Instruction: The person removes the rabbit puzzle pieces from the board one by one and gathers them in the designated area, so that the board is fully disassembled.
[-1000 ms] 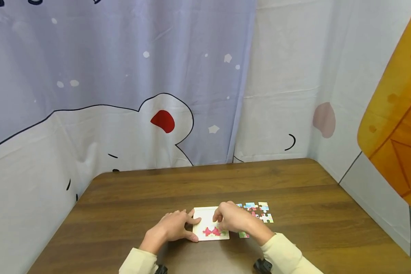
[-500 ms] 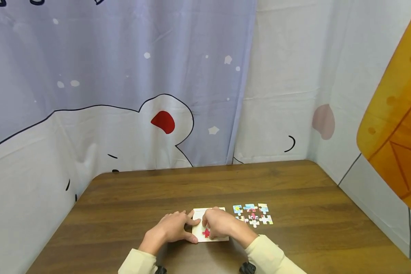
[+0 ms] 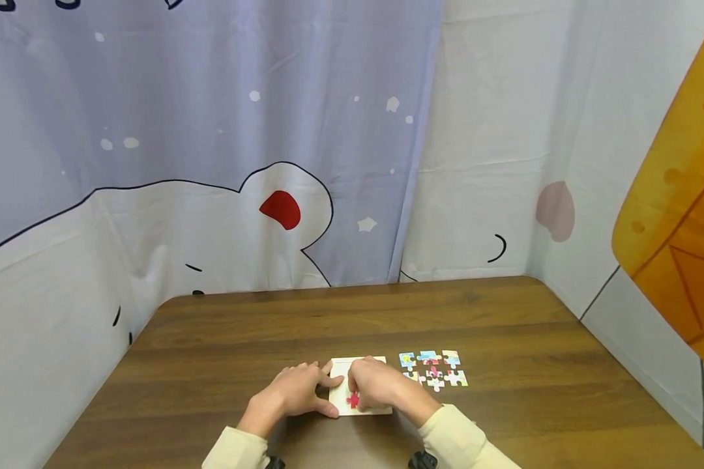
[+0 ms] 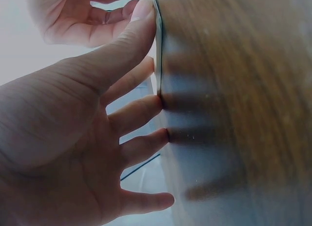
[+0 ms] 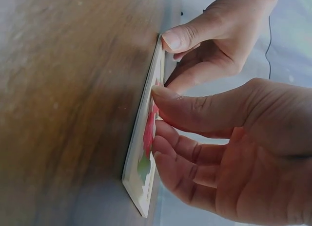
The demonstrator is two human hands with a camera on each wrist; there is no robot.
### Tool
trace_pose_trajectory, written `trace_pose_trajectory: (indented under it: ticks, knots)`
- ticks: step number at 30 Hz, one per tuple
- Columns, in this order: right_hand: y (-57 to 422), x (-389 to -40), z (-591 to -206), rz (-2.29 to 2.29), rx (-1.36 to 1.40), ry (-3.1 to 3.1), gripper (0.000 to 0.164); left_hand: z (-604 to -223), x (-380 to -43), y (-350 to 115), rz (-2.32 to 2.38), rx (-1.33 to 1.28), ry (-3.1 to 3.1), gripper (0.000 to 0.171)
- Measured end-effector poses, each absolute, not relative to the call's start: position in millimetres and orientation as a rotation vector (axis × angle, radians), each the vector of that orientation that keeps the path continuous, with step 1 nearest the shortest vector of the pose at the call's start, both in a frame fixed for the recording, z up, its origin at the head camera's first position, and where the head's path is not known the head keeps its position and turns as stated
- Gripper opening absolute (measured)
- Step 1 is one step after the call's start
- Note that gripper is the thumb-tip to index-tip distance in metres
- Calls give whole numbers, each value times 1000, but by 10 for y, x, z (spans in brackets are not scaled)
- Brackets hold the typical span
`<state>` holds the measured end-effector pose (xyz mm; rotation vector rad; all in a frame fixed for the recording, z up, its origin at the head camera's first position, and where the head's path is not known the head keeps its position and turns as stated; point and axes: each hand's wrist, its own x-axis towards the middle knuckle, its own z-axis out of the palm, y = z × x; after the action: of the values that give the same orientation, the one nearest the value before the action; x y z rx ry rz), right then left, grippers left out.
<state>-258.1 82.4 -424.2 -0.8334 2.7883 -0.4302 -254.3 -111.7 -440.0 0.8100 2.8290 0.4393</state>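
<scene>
A small pale puzzle tray [image 3: 339, 368] lies on the wooden table, with pink-red and green puzzle pieces in its near part. My left hand [image 3: 296, 389] rests at the tray's left side; in the left wrist view the hand [image 4: 73, 123] has its thumb on the tray edge and its fingers spread. Over the tray, my right hand [image 3: 377, 384] has thumb and fingertips at a pink-red puzzle piece [image 3: 353, 400]. The right wrist view shows the right hand's [image 5: 234, 138] thumb and curled fingers around the pink-red pieces [image 5: 149, 131], a green one [image 5: 143, 166] beside them.
Several loose puzzle pieces [image 3: 434, 372] lie right of the tray in two rows; the right hand partly covers that side. The brown table [image 3: 258, 326] ends at a patterned curtain [image 3: 340, 130] behind and at the sides.
My right hand has moved left across the tray, from the green piece onto the pink-red ones, and uncovered more loose pieces on the right. My left hand has stayed in place.
</scene>
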Motion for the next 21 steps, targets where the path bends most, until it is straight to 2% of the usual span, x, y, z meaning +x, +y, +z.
trace_pose_trajectory:
  ticks: [13, 21]
  knots:
    - [840, -2589, -4257, -468, -891, 2807, 32, -4416, -2545, -1132, 437, 830, 2835, 64]
    - [851, -2599, -4241, -492, -820, 2785, 34, -4410, -2544, -1127, 450, 811, 2818, 65]
